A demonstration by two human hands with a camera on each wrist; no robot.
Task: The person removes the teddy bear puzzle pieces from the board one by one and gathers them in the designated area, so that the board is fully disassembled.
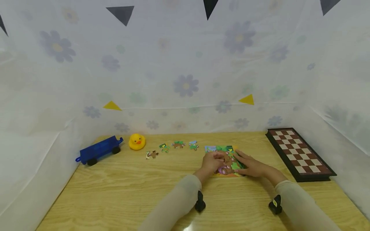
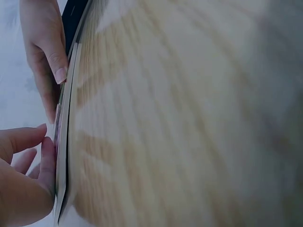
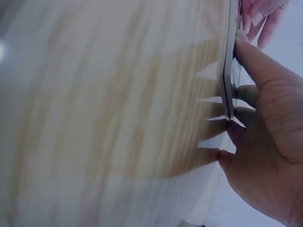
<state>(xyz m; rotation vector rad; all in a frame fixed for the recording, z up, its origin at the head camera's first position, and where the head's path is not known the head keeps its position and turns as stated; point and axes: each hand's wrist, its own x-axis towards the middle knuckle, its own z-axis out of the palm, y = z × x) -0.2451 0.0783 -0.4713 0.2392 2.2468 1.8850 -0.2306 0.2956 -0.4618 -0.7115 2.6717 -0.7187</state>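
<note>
A jigsaw puzzle board (image 1: 230,175) with a brown, green and pink cartoon picture lies flat on the table. My left hand (image 1: 213,162) is over its left half, fingers curled. In the left wrist view, thumb and index finger meet close at the board's surface. A brown puzzle piece (image 1: 227,159) shows at these fingertips, partly hidden by them. My right hand (image 1: 252,166) rests with spread fingers on the board's right side. The right wrist view shows its thumb on the board's near edge (image 3: 227,71) and the other fingers around the right side.
Several loose puzzle pieces (image 1: 178,145) lie left of the board. Behind them sit a yellow rubber duck (image 1: 137,141) and a blue toy trailer (image 1: 99,149) at the far left. A brown-and-white checkered game board (image 1: 299,150) lies on the right. White flowered cloth (image 1: 185,112) encloses the table.
</note>
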